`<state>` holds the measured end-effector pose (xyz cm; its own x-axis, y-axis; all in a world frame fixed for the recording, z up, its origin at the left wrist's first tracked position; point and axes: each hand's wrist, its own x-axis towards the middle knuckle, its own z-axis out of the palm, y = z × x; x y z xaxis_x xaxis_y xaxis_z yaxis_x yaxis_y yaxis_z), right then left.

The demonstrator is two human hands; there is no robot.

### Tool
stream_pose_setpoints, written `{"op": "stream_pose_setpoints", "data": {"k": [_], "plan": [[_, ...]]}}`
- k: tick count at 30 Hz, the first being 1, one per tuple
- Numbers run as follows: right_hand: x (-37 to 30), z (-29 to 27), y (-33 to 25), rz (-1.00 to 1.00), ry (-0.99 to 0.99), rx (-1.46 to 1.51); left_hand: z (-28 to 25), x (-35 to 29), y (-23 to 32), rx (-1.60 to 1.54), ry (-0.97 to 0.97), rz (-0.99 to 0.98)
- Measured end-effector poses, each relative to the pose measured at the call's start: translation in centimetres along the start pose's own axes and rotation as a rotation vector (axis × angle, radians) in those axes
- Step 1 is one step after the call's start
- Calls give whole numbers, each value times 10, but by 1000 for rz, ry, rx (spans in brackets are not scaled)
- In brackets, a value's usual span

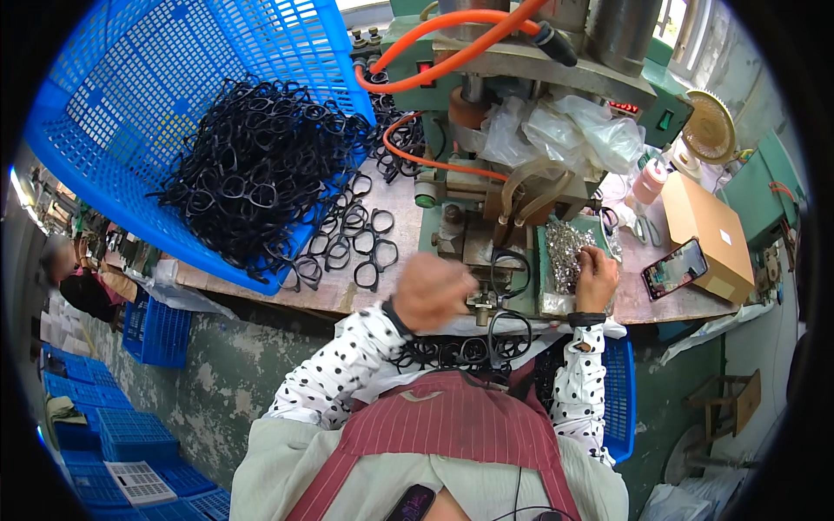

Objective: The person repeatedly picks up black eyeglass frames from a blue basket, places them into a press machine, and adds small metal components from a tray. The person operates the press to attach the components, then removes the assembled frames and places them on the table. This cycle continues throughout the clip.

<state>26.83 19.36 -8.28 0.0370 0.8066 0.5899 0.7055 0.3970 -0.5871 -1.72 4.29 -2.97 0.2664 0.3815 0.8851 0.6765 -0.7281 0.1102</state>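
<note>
My left hand [432,291] is blurred, closed around a black glasses frame [511,276] at the base of the green press machine [486,174]. My right hand [598,276] rests with its fingertips in a pile of small shiny metal parts [566,252] in a tray beside the machine. More black frames [460,352] lie in my lap area below the bench edge. A tilted blue basket [130,95] at the left spills a heap of black frames [261,169] onto the wooden bench [261,286].
A phone [675,268] and a cardboard box [708,230] lie on the bench at the right. Orange hoses [452,48] and clear plastic wrap [556,130] hang on the machine. Blue crates [113,434] stack on the floor at the left; another person [78,282] sits far left.
</note>
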Motion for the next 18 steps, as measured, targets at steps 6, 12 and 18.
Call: {"op": "stream_pose_setpoints", "data": {"k": [6, 12, 18], "plan": [[-2, -1, 1, -39, 25, -71, -5, -56, -80, 836, -120, -792], [-1, 5, 7, -2, 57, 40, 13, -97, -93, 1001, -271, -1041], [1, 1, -3, 72, 79, 65, -7, -98, -91, 750, -120, -1011]]}}
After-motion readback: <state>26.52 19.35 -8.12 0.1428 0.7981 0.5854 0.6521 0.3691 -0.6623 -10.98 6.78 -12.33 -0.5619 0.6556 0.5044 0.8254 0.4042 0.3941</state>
